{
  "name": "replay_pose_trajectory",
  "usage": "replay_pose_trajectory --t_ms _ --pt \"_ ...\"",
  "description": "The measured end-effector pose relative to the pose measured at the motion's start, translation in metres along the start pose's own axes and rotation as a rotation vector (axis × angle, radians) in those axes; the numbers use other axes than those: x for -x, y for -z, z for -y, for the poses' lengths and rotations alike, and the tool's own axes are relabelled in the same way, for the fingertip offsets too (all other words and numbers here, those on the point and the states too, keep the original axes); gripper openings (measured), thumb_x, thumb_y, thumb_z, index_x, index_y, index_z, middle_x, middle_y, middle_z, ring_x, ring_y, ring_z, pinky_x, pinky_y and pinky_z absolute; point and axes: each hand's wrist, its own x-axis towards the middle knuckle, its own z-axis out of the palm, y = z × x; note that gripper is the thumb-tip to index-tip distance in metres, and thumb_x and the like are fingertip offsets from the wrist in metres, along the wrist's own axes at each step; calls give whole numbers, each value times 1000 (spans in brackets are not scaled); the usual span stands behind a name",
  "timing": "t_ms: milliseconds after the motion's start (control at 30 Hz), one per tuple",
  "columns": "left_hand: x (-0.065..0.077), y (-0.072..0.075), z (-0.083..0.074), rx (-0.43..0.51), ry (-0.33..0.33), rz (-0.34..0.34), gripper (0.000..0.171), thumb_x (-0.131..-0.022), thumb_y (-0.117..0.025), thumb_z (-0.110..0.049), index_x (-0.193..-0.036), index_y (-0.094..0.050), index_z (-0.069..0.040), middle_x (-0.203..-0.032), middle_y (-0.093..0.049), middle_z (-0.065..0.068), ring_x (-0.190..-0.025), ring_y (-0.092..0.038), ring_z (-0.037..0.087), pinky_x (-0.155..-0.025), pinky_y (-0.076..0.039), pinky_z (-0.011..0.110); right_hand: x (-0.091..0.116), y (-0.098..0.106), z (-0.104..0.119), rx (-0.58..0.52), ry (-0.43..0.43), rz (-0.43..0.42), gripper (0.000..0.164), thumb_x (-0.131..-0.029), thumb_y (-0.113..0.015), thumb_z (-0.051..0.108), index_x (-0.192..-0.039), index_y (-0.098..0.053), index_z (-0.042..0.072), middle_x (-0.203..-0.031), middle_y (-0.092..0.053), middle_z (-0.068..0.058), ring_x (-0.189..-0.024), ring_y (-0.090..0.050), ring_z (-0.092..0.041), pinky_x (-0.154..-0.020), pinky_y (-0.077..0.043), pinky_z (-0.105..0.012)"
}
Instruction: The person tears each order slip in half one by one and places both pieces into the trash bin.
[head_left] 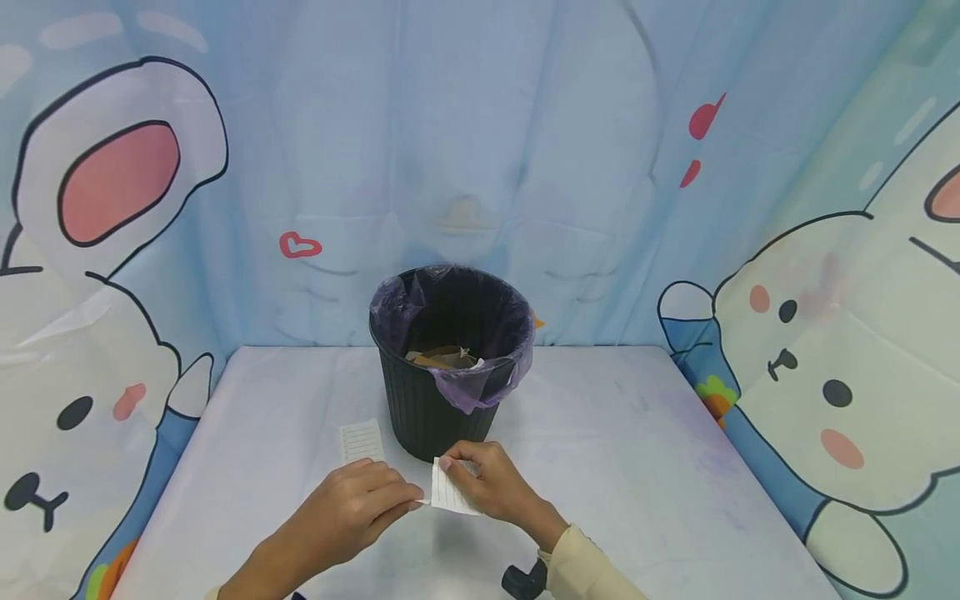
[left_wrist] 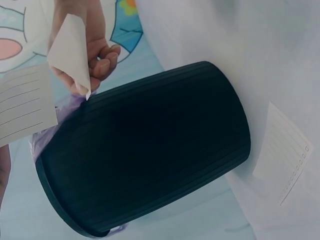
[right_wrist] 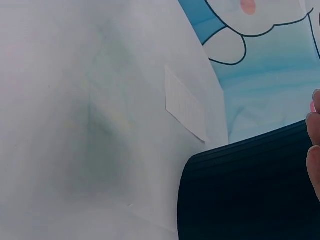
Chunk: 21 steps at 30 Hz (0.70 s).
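My left hand (head_left: 351, 510) pinches a piece of white paper (head_left: 423, 502), seen nearly edge-on in the head view. The left wrist view shows a lined paper piece (left_wrist: 26, 105) at its left edge. Close beside it, my right hand (head_left: 491, 485) holds another piece of lined paper (head_left: 450, 490) between thumb and fingers. That piece looks folded or bent (left_wrist: 73, 52) in the left wrist view. Both hands are in front of a black bin (head_left: 431, 417). Only fingertips (right_wrist: 314, 131) of the right hand show in the right wrist view; its paper is out of frame there.
A lined paper sheet (head_left: 362, 442) lies on the white table (head_left: 615, 467), left of the bin. A purple bag (head_left: 480, 385) lines the bin, with scraps (head_left: 442, 358) inside. A dark object (head_left: 523, 581) is by the right wrist. A printed curtain (head_left: 337, 150) hangs behind.
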Motion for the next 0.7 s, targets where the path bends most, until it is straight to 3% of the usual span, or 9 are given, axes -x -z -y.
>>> replay_pose_trajectory --t_ms 233,500,700 --pt "0 0 0 8 6 2 6 -93 -72 -19 -95 -77 -15 -83 -71 -10 -73 -60 2 -70 -51 15 -1 1 0 9 -12 -1 12 -97 -63 8 -90 -74 7 -87 -76 -4 -73 -60 -3 -69 -56 -22" --pt "-3 0 -3 5 22 -5 29 -105 -54 -29 -94 -77 -15 -82 -71 -10 -72 -60 2 -72 -52 15 1 2 0 -1 -22 -3 13 -98 -63 8 -90 -74 7 -87 -76 -4 -74 -62 -4 -69 -57 -23" --pt "-5 1 -1 -16 11 -58 30 -105 -52 -29 -95 -76 -14 -82 -70 -9 -72 -61 4 -72 -54 18 2 3 -1 -8 -38 5 13 -99 -63 11 -91 -73 7 -90 -76 -3 -78 -64 -5 -73 -58 -24"
